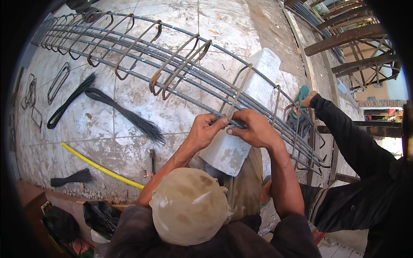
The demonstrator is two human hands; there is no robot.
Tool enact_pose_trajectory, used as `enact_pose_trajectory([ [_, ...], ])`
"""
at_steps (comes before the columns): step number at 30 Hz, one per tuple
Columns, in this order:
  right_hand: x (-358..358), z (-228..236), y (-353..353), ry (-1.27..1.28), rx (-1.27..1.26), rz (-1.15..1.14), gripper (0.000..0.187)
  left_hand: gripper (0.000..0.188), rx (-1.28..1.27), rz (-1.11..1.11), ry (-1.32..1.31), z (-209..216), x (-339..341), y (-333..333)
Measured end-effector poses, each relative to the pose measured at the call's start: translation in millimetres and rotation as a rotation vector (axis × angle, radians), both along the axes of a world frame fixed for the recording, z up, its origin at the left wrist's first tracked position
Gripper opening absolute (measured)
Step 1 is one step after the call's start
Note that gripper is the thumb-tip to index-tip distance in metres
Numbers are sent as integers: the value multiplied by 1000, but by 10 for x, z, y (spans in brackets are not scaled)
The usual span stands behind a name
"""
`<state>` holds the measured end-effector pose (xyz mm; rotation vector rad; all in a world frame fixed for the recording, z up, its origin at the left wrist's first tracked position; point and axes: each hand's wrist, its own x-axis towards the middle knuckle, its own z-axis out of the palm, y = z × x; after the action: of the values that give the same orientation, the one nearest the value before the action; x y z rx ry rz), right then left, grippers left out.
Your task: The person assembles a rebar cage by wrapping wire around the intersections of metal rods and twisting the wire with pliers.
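Observation:
A long rebar cage (176, 69) of ribbed steel bars and bent stirrups runs from the far left to the near right. My left hand (204, 131) pinches thumb and forefinger together at the near lower bar, beside a stirrup (239, 92). What lies between those fingertips is too small to make out. My right hand (257, 129) is closed on the same bar, just right of the stirrup, its thumb below and forefinger above. Under the cage, a whitish concrete block (226, 154) props it up; another pale block (264, 64) shows beyond the bars.
Black tie-wire bundles (124, 112) and loose stirrups (58, 83) lie on the dirty tiled floor at left. A yellow tube (101, 166) lies nearer. At right, another person's dark-clothed leg (346, 133) reaches the cage, with a green sandal (302, 94) on the foot. Black bags (101, 218) sit lower left.

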<state>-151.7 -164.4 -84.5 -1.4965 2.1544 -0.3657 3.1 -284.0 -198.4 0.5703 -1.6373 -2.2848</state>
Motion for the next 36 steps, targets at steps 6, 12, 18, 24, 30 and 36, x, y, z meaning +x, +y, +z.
enact_pose_trajectory([
  [6, -421, 45, -145, -278, 270, -12, 32, 43, -70, -44, -62, -183, -47, 33],
  [12, 156, -18, -169, 296, 52, -118, 22, 28, -165, -45, -152, -40, 94, -7],
  [18, 605, -85, -71, -16, -138, -673, 22, 17, -569, 304, -29, 139, 263, 123],
  [24, 867, -362, -9, -720, -450, -1141, 17, 20, -702, 143, -164, 184, 255, -46],
  [30, 1138, -709, 16, -405, -593, -1033, 16, 28, -123, -114, -299, 435, 195, -217],
  [36, 1117, -565, 18, -173, -454, -887, 17, 32, -504, -180, -294, 733, 296, -304],
])
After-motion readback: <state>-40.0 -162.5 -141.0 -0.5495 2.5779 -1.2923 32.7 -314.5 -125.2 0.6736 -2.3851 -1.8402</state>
